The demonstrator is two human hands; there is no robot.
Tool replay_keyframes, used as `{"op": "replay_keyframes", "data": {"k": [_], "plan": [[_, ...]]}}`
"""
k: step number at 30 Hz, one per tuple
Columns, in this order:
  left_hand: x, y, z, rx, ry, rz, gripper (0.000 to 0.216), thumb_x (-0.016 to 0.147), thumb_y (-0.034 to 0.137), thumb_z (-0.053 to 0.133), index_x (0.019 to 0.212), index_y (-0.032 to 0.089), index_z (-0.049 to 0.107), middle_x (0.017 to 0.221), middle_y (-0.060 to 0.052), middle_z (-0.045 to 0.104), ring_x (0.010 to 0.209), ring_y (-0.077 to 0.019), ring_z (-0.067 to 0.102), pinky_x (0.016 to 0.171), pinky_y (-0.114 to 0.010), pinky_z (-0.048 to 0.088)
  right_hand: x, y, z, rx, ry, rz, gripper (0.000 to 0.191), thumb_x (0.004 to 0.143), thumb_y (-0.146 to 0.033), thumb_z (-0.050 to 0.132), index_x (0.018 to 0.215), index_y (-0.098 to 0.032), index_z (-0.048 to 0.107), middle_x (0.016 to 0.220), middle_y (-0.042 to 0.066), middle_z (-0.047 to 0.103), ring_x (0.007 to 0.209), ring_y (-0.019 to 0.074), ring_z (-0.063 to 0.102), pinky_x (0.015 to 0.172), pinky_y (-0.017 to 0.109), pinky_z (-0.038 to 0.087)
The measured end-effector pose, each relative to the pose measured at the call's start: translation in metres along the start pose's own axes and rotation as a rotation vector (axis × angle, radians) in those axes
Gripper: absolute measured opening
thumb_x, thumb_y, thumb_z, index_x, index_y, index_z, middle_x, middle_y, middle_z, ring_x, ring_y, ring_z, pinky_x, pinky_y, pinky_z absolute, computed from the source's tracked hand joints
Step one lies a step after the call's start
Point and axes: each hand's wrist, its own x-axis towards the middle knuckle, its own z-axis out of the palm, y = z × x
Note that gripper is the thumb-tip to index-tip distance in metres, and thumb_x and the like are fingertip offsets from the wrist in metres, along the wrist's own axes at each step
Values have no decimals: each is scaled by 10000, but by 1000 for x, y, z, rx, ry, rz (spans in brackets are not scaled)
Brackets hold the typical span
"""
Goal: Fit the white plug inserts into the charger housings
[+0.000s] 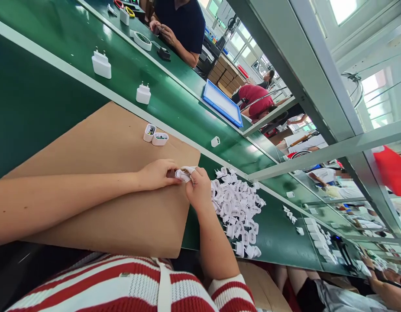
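Note:
Over the right edge of a brown cardboard sheet (148, 221), my left hand (160, 173) and my right hand (199, 187) meet around small white plastic parts. A white charger housing (180, 175) is pinched in my left fingers. My right hand grips a white plug part (189, 170), its fingers partly covering it; whether the two parts are joined I cannot tell. Just right of my right hand lies a heap of white plug covers (236, 203). Two open white charger housings (160, 138) with green circuit parts inside stand at the sheet's far edge.
Beyond a pale rail, a green conveyor belt (177, 104) carries white chargers (101, 63) and a single housing (215, 141). A blue tray (221, 104) lies at its far side. A co-worker (179, 30) sits across. A metal frame post (285, 162) slants over the right.

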Motion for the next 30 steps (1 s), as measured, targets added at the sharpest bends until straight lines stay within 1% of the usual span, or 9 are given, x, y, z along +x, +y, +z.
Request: {"op": "replay_keyframes", "data": {"k": [5, 10, 13, 17, 20, 23, 26, 28, 30], "plan": [[0, 0, -1, -5, -8, -4, 372, 844, 548, 661, 822, 177, 674, 831, -36, 582, 725, -174, 536, 638, -296, 383, 0, -2, 0, 5, 33, 50, 317, 801, -8, 495, 977, -186, 689, 927, 75, 635, 892, 226, 540, 785, 328, 460], [0, 0, 0, -14, 0, 23, 371, 845, 547, 650, 797, 180, 660, 812, -39, 584, 716, -177, 530, 636, -302, 378, 3, -5, -1, 12, -84, 94, 372, 823, -18, 486, 1058, -202, 707, 961, 74, 654, 962, 236, 560, 851, 338, 472], [0, -1, 1, -20, 11, 26, 384, 837, 564, 657, 791, 182, 657, 812, -40, 590, 710, -175, 526, 628, -299, 376, 7, -6, -2, -48, -125, 108, 395, 807, -10, 492, 1064, -206, 719, 963, 74, 665, 947, 240, 563, 843, 340, 466], [1, -2, 1, -19, 15, -4, 394, 831, 582, 663, 835, 188, 666, 827, -32, 613, 728, -176, 543, 633, -287, 387, 11, -7, -1, -119, -117, 128, 303, 797, -37, 532, 930, -230, 723, 882, 49, 659, 878, 221, 572, 770, 316, 449], [3, -1, 0, -6, 31, -24, 425, 810, 613, 669, 840, 190, 660, 835, -34, 637, 758, -190, 570, 657, -285, 406, 10, -7, 4, -158, -80, 180, 206, 780, -65, 566, 795, -233, 684, 819, 32, 636, 835, 206, 585, 713, 300, 435], [2, -1, 0, 32, 44, -44, 454, 799, 638, 669, 887, 193, 677, 839, -37, 651, 755, -199, 582, 675, -293, 427, 9, -4, 10, -145, -36, 209, 157, 784, -89, 597, 746, -227, 659, 823, 31, 648, 832, 203, 606, 718, 295, 444], [0, 0, 0, 88, 17, -78, 473, 847, 638, 623, 1049, 214, 685, 889, -35, 672, 759, -207, 600, 685, -303, 450, 12, 2, 12, 31, -12, 240, 140, 797, -138, 654, 891, -232, 698, 870, 15, 706, 838, 191, 638, 751, 278, 477], [1, 4, -3, 108, -13, -117, 531, 841, 642, 629, 1173, 227, 651, 923, -36, 688, 762, -219, 619, 683, -313, 473, 17, 9, 6, 161, 18, 286, 271, 828, -222, 689, 1098, -238, 691, 965, 17, 745, 863, 187, 658, 786, 278, 502], [10, 11, -9, 120, -23, -125, 590, 818, 634, 652, 1240, 223, 616, 993, -49, 707, 789, -235, 638, 714, -334, 503, 21, 19, -5, 168, 81, 342, 411, 875, -331, 688, 1269, -225, 641, 1151, 68, 741, 1004, 216, 666, 902, 322, 507]]}}
